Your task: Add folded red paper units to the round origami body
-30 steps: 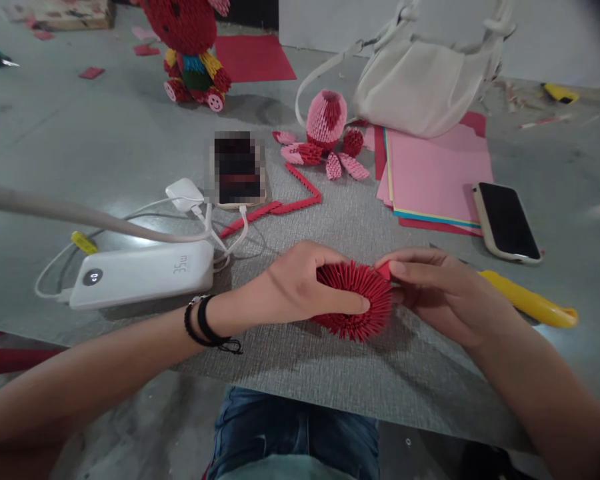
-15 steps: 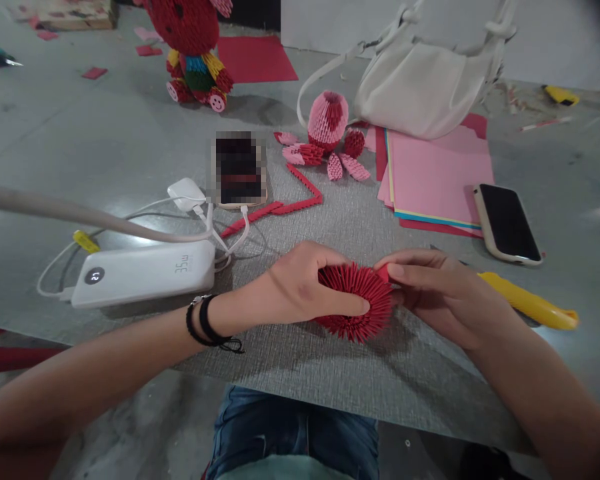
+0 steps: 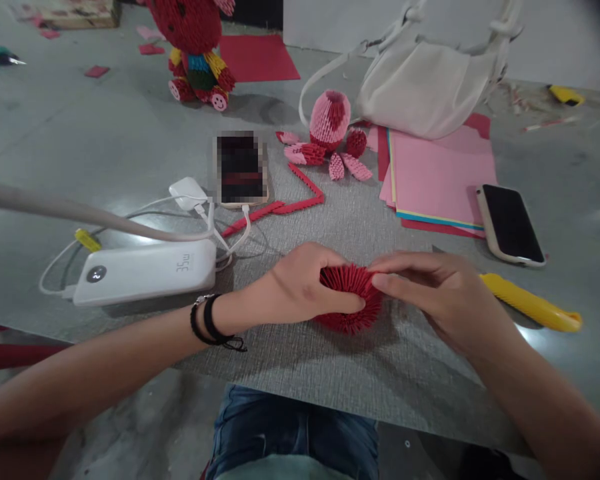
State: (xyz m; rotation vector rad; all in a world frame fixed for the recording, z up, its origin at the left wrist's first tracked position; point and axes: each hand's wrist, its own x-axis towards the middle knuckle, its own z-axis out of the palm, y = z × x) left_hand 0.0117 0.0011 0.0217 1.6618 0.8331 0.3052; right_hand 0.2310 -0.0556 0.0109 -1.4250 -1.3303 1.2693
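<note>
A round red folded-paper piece (image 3: pixel 353 320), made of many pointed paper units, is held just above the grey table near its front edge. My left hand (image 3: pixel 310 287) grips it from the left, thumb lying across its top and the other fingers hidden behind. At its upper right rim, my right hand (image 3: pixel 440 287) pinches a small red folded paper unit (image 3: pixel 375 273) between thumb and forefinger, touching the round piece. Farther back lie a zigzag chain of red paper units (image 3: pixel 305 202) and a pink and red folded-paper body (image 3: pixel 330 120) with small petal-like parts around it.
A white power bank (image 3: pixel 145 273) with cables and a phone (image 3: pixel 243 167) lie left. On the right are a yellow utility knife (image 3: pixel 530 303), another phone (image 3: pixel 513 223) and coloured paper sheets (image 3: pixel 440 173). Behind stand a white handbag (image 3: pixel 425 87) and a red paper figure (image 3: pixel 195 60).
My right hand has moved slightly left, bringing the small red unit against the rim of the round piece. The round piece has tilted a little; my left hand keeps its grip.
</note>
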